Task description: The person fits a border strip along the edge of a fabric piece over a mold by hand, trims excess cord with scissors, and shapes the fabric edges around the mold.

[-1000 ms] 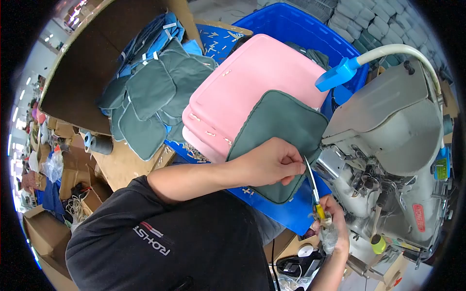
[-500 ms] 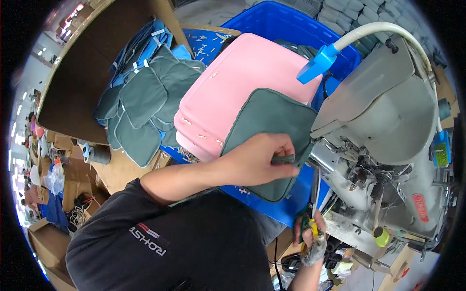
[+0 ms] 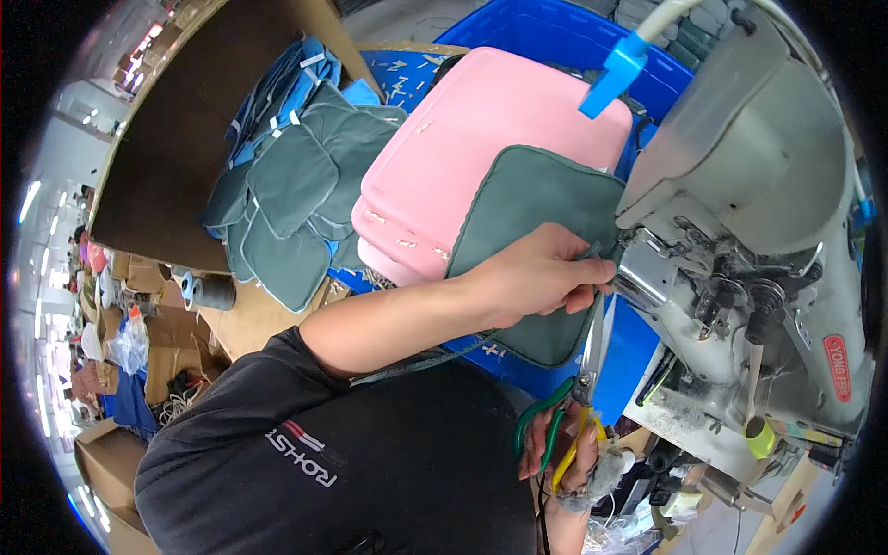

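A dark green fabric panel (image 3: 532,199) with rounded corners lies partly over stacked pink panels (image 3: 499,111). Above its lower right part, my left hand (image 3: 550,277) has thumb and fingers pinched on a narrow green strip at the panel's edge, beside the sewing machine's metal parts. My right hand (image 3: 564,453), lower down, has its fingers in the green and yellow handles of scissors (image 3: 589,370). The blades point up, slightly apart, close under my left fingertips. Greyish fluffy material hangs at my right hand. A thin green strip also shows below my left forearm.
The sewing machine (image 3: 740,203) stands at the right, with a blue-tipped hose (image 3: 615,79) above. Small green panels (image 3: 291,185) are heaped by a cardboard box (image 3: 176,139) at the left. A blue bin (image 3: 536,20) stands behind the pink stack. Thread cones (image 3: 215,292) sit at the left.
The scissors have turned more upright, and their green handle now shows fully, spread from the yellow one. My left hand has moved nearer the machine, still pinching the strip. The view has shifted.
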Motion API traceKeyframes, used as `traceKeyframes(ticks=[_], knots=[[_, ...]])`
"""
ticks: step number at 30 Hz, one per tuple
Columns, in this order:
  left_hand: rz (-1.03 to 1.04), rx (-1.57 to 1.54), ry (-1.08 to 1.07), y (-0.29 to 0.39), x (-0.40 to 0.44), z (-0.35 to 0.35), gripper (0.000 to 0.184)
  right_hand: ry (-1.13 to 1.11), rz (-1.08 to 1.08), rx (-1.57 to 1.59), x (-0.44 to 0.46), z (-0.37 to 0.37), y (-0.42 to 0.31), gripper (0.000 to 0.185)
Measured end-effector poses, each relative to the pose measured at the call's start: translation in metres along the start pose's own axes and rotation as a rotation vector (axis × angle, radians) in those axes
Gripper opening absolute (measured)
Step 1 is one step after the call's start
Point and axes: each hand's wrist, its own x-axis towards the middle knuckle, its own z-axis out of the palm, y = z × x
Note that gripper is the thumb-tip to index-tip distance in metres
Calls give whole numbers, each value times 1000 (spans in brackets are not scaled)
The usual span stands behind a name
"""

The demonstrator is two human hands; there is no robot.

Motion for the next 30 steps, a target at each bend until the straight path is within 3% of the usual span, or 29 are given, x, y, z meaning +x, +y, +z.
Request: traceKeyframes(ticks=[4, 10, 13, 30], knots=[[4, -13, -4, 1, -1, 0, 30, 119, -74, -163, 3, 11, -1, 64], [15, 78, 13, -2, 3, 0, 30, 122, -106, -214, 8, 20, -8, 61], [1, 43, -2, 1, 2, 0, 29, 78, -73, -160, 3, 16, -10, 73], [25, 44, 7, -1, 2, 2, 31, 77, -24, -110, 2, 16, -10, 72]])
